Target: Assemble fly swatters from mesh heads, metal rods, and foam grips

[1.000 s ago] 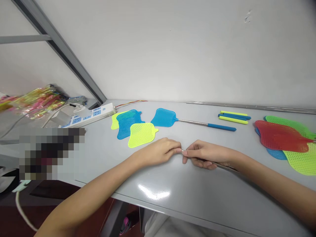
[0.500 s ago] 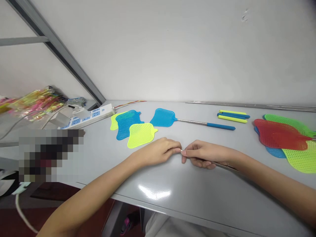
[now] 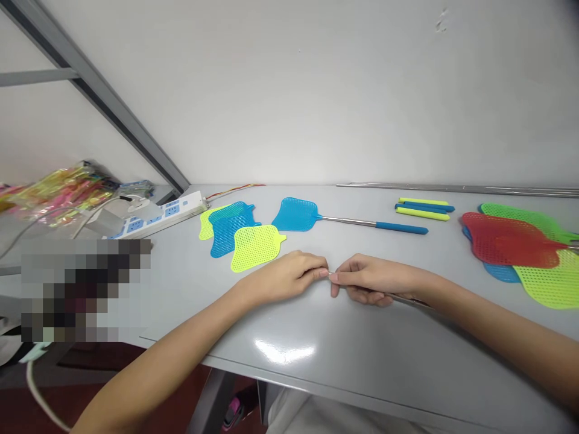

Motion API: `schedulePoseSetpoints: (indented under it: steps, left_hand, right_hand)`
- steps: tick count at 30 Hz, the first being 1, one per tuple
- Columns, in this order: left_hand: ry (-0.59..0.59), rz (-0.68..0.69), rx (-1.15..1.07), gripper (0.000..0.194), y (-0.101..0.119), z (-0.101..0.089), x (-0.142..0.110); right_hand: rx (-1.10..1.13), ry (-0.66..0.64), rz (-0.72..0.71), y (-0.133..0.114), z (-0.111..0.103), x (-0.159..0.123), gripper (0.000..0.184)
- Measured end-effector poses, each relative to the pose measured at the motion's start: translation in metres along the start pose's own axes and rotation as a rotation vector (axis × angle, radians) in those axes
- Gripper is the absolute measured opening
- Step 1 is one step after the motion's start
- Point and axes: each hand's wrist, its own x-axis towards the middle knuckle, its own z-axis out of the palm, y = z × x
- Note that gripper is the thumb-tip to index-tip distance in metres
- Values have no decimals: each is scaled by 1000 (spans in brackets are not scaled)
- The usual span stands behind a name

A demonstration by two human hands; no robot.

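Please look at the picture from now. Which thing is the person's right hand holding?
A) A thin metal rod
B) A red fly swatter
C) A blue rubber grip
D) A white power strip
A. The fingers of the right hand close on a thin metal rod, which runs out past the wrist, and its tip sits beside the left hand.
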Motion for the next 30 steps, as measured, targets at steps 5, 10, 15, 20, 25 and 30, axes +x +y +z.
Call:
schedulePoseSetpoints:
  steps: [5, 10, 15, 20, 25, 30]
  left_hand:
    - [1, -17, 1, 31, 0, 0, 0]
    - [-1, -15, 5, 29, 0, -1, 0]
    - [1, -18, 8, 30, 1, -2, 1]
    - [-1, -31, 21, 30, 2, -2, 2]
    - [-7, -42, 6, 31, 2, -2, 2]
    - [-7, -48, -8, 30, 2, -3, 2]
  right_hand:
    - [0, 10, 9, -1, 1, 0, 33]
    - [0, 13, 1, 0, 1, 0, 33]
    - [-2, 10, -4, 1, 1, 1, 34]
    - [-5, 10, -10, 1, 1, 1, 34]
    - [-18, 15, -10, 2, 0, 1, 35]
    - [-30, 17, -22, 2, 0, 0, 35]
